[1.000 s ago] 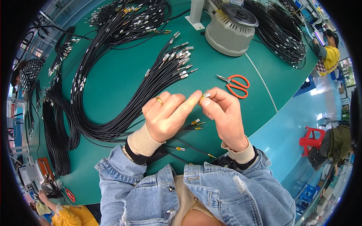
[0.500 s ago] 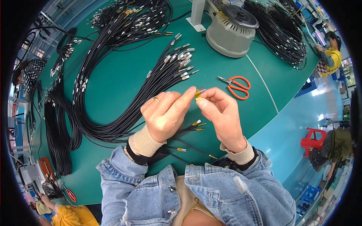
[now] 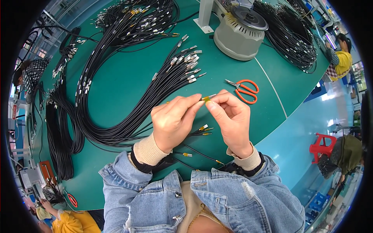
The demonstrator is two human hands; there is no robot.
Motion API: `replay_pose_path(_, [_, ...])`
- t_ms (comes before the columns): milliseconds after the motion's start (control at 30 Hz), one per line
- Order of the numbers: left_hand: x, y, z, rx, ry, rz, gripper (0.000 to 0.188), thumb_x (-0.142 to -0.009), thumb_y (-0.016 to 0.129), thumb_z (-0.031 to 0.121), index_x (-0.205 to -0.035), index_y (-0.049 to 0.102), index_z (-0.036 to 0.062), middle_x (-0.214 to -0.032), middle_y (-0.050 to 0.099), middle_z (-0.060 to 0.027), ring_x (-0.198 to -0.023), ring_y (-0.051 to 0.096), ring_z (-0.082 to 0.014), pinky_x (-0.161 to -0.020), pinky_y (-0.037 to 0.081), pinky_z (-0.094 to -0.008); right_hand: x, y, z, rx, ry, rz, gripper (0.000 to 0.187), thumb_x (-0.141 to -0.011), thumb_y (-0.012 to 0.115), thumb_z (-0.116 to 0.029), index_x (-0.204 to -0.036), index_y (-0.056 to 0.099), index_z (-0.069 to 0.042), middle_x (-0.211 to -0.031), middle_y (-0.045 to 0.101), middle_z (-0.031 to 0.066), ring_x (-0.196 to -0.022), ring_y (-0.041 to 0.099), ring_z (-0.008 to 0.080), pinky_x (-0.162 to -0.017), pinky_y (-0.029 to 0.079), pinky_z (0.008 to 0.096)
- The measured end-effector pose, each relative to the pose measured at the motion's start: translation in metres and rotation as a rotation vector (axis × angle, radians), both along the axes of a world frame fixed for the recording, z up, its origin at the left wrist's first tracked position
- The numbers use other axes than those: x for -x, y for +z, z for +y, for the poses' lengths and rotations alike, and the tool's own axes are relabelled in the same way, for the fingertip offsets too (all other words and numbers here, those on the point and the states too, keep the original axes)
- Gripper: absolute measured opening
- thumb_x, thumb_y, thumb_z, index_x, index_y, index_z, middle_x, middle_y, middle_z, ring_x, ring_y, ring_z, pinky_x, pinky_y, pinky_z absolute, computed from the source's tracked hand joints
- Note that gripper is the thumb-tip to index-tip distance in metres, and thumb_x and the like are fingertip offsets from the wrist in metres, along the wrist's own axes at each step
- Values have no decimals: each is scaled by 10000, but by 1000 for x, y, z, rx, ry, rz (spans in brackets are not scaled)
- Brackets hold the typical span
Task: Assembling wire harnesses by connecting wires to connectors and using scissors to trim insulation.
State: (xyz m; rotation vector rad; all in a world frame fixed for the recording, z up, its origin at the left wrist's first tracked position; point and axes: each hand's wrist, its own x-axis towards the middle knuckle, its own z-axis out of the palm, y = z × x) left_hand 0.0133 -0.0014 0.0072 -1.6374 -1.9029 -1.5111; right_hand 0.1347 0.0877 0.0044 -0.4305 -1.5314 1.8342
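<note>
Between my two hands is a black cable end with yellow tape [image 3: 206, 98] around it and a silvery metal tip. My left hand [image 3: 173, 121] pinches the cable just behind the tape. On the tape, the thumb and forefinger of my right hand [image 3: 232, 118] are closed together. Below my hands lie several cable ends with yellow-taped connectors [image 3: 204, 127]. A thick bundle of black cables [image 3: 136, 110] curves round on the left, its bare metal connectors [image 3: 189, 58] just beyond my fingers. Orange-handled pliers or snips [image 3: 247, 91] lie right of my right hand.
A grey round machine [image 3: 239, 37] with a dark disc on top stands on the green table [image 3: 268, 105] at the back. More cable bundles [image 3: 289, 35] lie at the far right and left. A red stool [image 3: 323, 145] and other people are beyond the table's edge.
My left fingers have shifted and the left hand has turned a little. The cable end has tilted to lie more level, its metal tip now pointing right. My right hand keeps its pinch.
</note>
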Motion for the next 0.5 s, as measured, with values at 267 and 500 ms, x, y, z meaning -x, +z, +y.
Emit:
replay_pose_path(267, [-6, -4, -1, 39, -8, -121, 108, -760, 698, 42, -832, 620, 24, -664, 634, -81, -496, 600, -172, -434, 455, -250, 1, 1, -1, -19, -24, 26, 71, -842, 627, -39, -864, 617, 28, -823, 565, 32, -706, 499, 63, -642, 409, 200])
replay_pose_path(500, [-9, 2, -4, 135, -56, -244, 66, -812, 653, 53, -807, 598, 17, -610, 608, -72, -478, 590, -150, -422, 437, -248, 2, -3, -2, -71, -88, 5, 60, -832, 634, -29, -836, 618, 29, -790, 567, 35, -686, 492, 65, -615, 406, 200])
